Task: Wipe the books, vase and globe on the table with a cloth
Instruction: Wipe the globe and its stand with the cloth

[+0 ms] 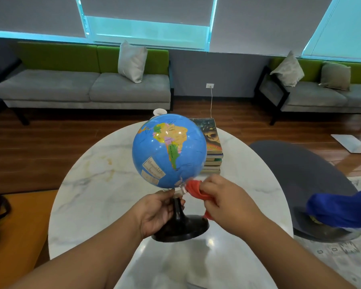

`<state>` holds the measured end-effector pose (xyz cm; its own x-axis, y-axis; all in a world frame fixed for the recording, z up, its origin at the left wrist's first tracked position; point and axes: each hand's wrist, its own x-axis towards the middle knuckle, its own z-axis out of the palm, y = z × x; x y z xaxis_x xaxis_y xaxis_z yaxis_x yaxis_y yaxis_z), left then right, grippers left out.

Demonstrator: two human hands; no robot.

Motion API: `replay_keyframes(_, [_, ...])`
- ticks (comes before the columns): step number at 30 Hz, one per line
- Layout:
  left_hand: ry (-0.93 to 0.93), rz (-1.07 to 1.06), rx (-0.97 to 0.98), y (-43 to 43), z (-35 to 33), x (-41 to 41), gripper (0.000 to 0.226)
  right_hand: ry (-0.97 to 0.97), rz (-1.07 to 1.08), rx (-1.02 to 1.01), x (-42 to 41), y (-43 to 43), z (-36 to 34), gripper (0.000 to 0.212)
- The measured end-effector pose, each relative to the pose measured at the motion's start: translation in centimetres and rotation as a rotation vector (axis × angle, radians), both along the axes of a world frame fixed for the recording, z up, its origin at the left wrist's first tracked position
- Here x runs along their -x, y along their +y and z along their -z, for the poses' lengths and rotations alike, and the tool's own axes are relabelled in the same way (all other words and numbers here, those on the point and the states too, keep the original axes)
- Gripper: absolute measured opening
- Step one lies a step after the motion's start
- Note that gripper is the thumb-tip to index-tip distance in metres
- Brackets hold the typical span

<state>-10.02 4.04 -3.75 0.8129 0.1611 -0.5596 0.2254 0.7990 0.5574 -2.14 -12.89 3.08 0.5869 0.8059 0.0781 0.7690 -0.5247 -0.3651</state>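
Left hand [156, 211] is curled round the black stem [178, 207] of the globe [169, 151], which is held tilted over the marble tabletop [92, 184]. A red cloth [193, 189] is pinched in the right hand [221, 197] and pressed to the globe's underside. Farther back, stacked books [213, 155] are seen just right of the globe, and a white vase [159, 112] is partly hidden behind it.
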Motion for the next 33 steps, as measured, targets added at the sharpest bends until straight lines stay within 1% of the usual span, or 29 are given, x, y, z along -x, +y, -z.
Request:
replay_keyframes(2, [-0.011, -0.046, -0.029, 0.2, 0.3, 0.0, 0.021, 0.157, 0.121, 0.038, -0.2, -1.2, 1.6, 0.03])
replay_keyframes(3, [-0.019, -0.061, -0.037, 0.3, 0.4, 0.0, 0.023, 0.212, 0.146, 0.042, -0.1, -1.8, 2.4, 0.03])
replay_keyframes(6, [-0.026, -0.093, -0.068, 0.3, 0.9, 0.2, 0.022, 0.281, 0.087, 0.126, 0.8, -2.3, 4.0, 0.034])
replay_keyframes(10, [-0.029, -0.122, -0.145, -0.3, 1.5, 0.3, 0.018, 0.244, -0.128, 0.106, 2.7, -2.1, 4.6, 0.041])
replay_keyframes(11, [-0.036, -0.117, -0.152, -0.4, 1.5, 0.3, 0.019, 0.252, -0.135, 0.11, 2.7, -2.1, 4.5, 0.041])
replay_keyframes(13, [-0.057, -0.096, -0.166, -0.6, 1.3, 0.3, 0.019, 0.251, -0.052, 0.122, 1.7, -2.4, 4.6, 0.043])
replay_keyframes(15, [-0.093, -0.079, -0.17, -0.9, 1.0, 0.2, 0.02, 0.158, 0.033, 0.178, 0.6, -2.6, 4.9, 0.046])
replay_keyframes(16, [-0.107, -0.073, -0.174, -1.0, 0.8, 0.2, 0.021, 0.125, 0.034, 0.197, 0.4, -2.5, 4.9, 0.047])
replay_keyframes(19, [-0.148, -0.061, -0.174, -1.1, 0.4, -0.1, 0.025, 0.145, -0.109, 0.156, 1.7, -1.6, 4.7, 0.052])
replay_keyframes(21, [-0.16, -0.066, -0.161, -1.0, 0.2, -0.1, 0.032, 0.188, -0.202, 0.14, 2.6, -1.3, 4.3, 0.05])
replay_keyframes(22, [-0.155, -0.074, -0.164, -0.9, 0.1, 0.0, 0.034, 0.204, -0.208, 0.134, 2.5, -1.5, 4.3, 0.049])
replay_keyframes(24, [-0.147, -0.105, -0.175, -0.8, 0.1, -0.1, 0.032, 0.196, -0.134, 0.116, 1.6, -2.0, 4.5, 0.048])
replay_keyframes(26, [-0.143, -0.133, -0.193, -0.8, 0.1, -0.3, 0.031, 0.147, -0.037, 0.103, 0.8, -2.3, 4.7, 0.052])
replay_keyframes(27, [-0.148, -0.14, -0.196, -0.8, 0.0, -0.5, 0.03, 0.115, -0.024, 0.11, 1.0, -2.1, 4.5, 0.053])
replay_keyframes(30, [-0.167, -0.139, -0.171, -1.1, -0.7, -0.8, 0.017, 0.039, -0.135, 0.135, 3.0, -0.8, 3.7, 0.062])
replay_keyframes(33, [-0.135, -0.143, -0.161, -1.2, -1.0, -0.9, 0.016, 0.063, -0.224, 0.147, 3.6, -0.6, 3.1, 0.067])
